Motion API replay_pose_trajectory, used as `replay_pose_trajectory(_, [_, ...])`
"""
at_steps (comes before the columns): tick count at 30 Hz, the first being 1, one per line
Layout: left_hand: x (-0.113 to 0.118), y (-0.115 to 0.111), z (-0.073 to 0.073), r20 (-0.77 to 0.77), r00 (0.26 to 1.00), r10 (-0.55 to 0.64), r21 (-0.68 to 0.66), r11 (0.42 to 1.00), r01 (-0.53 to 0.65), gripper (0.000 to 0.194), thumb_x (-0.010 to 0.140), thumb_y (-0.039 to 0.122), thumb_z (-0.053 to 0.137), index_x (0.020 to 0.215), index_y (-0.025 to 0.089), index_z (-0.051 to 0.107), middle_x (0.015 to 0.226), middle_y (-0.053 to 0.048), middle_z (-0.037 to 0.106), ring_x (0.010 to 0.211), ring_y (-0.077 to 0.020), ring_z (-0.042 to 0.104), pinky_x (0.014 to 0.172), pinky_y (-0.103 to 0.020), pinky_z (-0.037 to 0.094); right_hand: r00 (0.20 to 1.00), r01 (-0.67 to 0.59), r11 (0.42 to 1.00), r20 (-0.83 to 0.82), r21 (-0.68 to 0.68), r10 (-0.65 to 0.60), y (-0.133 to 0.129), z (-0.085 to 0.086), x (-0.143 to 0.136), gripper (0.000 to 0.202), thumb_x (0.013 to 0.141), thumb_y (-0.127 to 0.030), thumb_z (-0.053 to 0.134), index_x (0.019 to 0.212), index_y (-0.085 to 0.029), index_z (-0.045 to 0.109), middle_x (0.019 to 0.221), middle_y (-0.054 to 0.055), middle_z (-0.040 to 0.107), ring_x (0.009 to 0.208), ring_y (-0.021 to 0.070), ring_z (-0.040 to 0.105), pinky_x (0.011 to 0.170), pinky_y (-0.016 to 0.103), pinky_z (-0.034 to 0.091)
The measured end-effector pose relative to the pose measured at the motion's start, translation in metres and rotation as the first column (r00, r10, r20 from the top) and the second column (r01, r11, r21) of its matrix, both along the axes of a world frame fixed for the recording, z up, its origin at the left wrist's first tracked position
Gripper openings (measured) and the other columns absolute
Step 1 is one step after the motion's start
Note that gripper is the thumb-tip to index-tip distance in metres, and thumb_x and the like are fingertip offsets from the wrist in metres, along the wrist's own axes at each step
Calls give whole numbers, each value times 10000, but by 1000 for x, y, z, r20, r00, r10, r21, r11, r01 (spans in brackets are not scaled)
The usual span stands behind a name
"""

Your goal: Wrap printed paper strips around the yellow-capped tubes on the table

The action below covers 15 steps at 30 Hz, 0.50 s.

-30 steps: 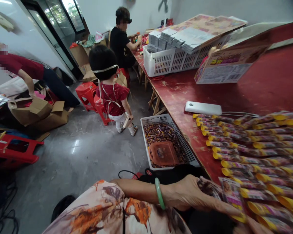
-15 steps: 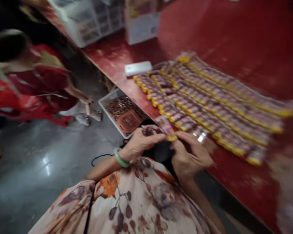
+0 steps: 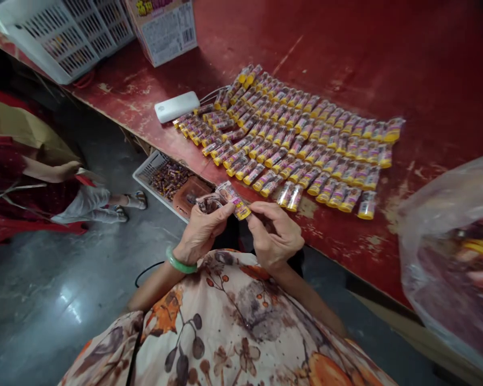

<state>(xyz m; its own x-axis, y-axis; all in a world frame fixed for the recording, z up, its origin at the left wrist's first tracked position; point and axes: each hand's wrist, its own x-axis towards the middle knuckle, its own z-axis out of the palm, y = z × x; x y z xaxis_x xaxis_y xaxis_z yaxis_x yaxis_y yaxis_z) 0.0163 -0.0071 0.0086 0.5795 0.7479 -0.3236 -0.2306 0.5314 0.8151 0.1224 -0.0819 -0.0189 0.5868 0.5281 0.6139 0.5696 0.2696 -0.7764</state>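
My left hand [image 3: 205,228], with a green bangle [image 3: 181,261] at the wrist, is closed on a small clear-and-purple packet [image 3: 235,201] with a yellow end. Dark wrapped pieces [image 3: 209,202] also show between its fingers. My right hand [image 3: 276,233] pinches the packet's yellow end from the other side, thumb against forefinger. Just beyond my hands, rows of similar yellow-ended packets [image 3: 293,145] lie side by side on the red table [image 3: 346,59]. Two of them [image 3: 290,196] sit at the near edge of the rows.
A white power bank [image 3: 177,107] with a cable lies left of the rows. Behind it stand a printed carton [image 3: 167,35] and a white slatted crate [image 3: 74,40]. Below the table edge is a basket [image 3: 145,170] of small wrapped pieces. A plastic bag [image 3: 418,241] is at right; a person [image 3: 16,171] at left.
The view has swung right and become sharper, so table things appear further left and the plastic bag shows more fully. Both hands still hold the packet.
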Motion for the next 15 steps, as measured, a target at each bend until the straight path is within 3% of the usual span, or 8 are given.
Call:
replay_pose_trajectory(6, [3,-3,0,30,999,-14,-17,1000,14,302,664,314,809,804,152,596,566,78,439,410,-5,232,372,-155,160,996,56,998,67,20,-57,-2,0,1,122,824,-110,615,889,-203,661,807,23,691,696,160,658,621,292,564])
replay_pose_trajectory(15, [1,-3,1,-20,999,-25,-39,999,24,319,664,317,813,807,144,586,561,82,394,420,-2,226,372,-148,156,999,16,998,34,60,-18,0,-1,-1,182,813,-68,606,927,-202,654,843,24,677,733,151,652,656,277,557])
